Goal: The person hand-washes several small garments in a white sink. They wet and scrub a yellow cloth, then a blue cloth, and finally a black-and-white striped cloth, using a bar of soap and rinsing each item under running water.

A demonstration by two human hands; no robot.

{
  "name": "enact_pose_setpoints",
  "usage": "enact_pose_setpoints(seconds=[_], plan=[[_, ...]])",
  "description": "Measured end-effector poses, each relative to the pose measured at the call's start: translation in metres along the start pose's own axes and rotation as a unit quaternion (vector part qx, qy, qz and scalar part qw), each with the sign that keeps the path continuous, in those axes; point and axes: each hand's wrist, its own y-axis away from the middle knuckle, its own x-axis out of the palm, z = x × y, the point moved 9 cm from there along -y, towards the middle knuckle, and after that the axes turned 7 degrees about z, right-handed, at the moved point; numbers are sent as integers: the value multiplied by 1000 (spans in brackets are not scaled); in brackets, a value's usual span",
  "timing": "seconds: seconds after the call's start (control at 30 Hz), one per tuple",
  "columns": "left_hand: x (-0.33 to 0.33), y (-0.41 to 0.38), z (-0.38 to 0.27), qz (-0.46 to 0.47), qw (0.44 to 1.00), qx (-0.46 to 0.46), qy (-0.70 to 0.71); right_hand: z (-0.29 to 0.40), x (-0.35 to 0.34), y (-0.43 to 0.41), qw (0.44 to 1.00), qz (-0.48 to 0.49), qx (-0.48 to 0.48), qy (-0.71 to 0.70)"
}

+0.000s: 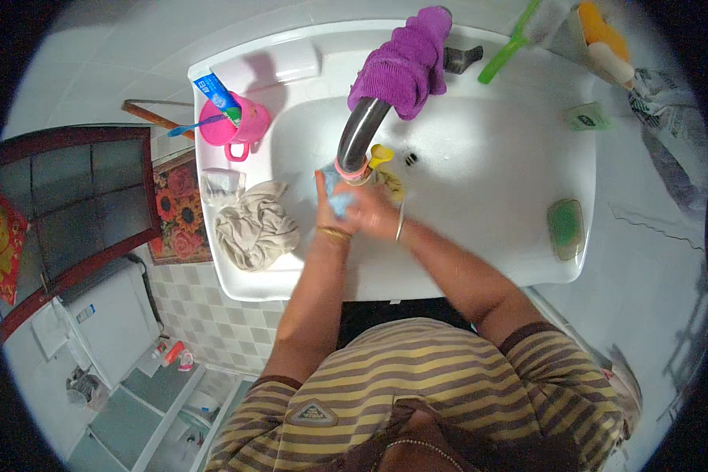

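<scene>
Under the mouth of the dark curved faucet [363,133], both my hands are together over the white sink [478,236]. My left hand [334,217] holds a light-blue item [339,200], probably a cloth. My right hand [377,215] is blurred and presses against the blue item from the right; its fingers are partly hidden by the faucet end. A pink band [352,173] rings the faucet tip. Beside the tip is a small yellow scoop [381,154]. A yellowish item [391,183], not clear in kind, shows just behind my right hand.
Purple cloth [404,65] wraps the faucet. On the left rim are a pink mug [253,121] with toothpaste tube [215,94] and toothbrush [196,125], and a crumpled beige cloth [256,227]. Rightward are a soap dish [566,229], a green packet [589,117] and a green-handled brush [502,59].
</scene>
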Motion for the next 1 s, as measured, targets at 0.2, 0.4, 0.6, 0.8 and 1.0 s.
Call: enact_pose_setpoints(seconds=[0.2, 0.4, 0.6, 0.8, 1.0], plan=[[-11, -10, 15, -188, 957, 198, -98, -108, -34, -3, 924, -42, 380, 8], [15, -1, -24, -20, 995, 89, -36, -6, -8, -1, 966, -159, 199, 49], [47, -8, -1, -40, 991, 66, -111, -149, -19, 20, 814, -113, 280, -497], [-5, -13, -15, -6, 955, 42, -295, -87, -25, -12, 808, 42, 274, -519], [1, 11, 2, -135, 990, -26, -41, -40, -34, -43, 977, 86, 137, -136]])
